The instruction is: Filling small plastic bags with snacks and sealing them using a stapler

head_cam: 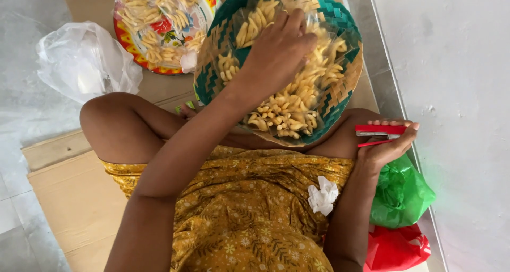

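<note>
My left hand (pixel 276 51) reaches into a woven green and tan basket (pixel 340 22) that rests on my crossed legs. Its fingers grip a clear plastic bag of yellow finger-shaped snacks (pixel 289 104) lying in the basket. My right hand (pixel 385 144) hangs beside my right knee and holds a red stapler (pixel 380 134). A small wad of white paper (pixel 322 195) lies on my yellow patterned skirt.
A round flowered tray (pixel 125 35) with more bagged snacks sits at the top left on flattened cardboard (pixel 74 197). A crumpled clear plastic bag (pixel 79 59) lies on the grey floor at left. Green (pixel 401 195) and red plastic bags (pixel 396 248) sit by the white wall at right.
</note>
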